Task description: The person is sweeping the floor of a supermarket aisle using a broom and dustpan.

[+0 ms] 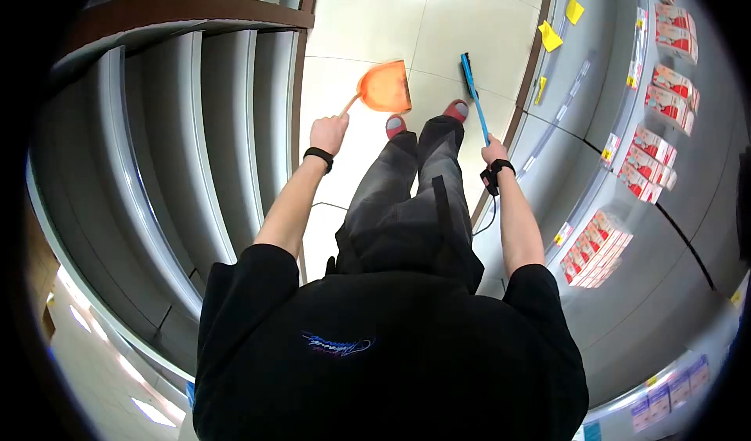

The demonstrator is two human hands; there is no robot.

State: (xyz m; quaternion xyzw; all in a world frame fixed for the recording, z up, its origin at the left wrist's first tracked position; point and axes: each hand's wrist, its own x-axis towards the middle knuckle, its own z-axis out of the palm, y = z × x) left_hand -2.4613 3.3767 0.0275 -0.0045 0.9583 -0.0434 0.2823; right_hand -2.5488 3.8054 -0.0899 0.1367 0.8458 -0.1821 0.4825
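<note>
One orange dustpan gripped in left hand, one blue broom gripped in right hand.

Dustpan: orange plastic, slightly see-through, fan-shaped scoop with a thin pale handle. Handle runs down-left from the scoop into the left hand, which is closed round its end. Scoop held out in front, low over the pale tiled floor, wide straight edge turned to the right; whether it touches the floor cannot be told

Broom: blue, slim straight shaft with a narrow blue head at the far end. Shaft gripped by the right hand, slanting forward and slightly left, head down near the floor. Well apart from the dustpan
</note>
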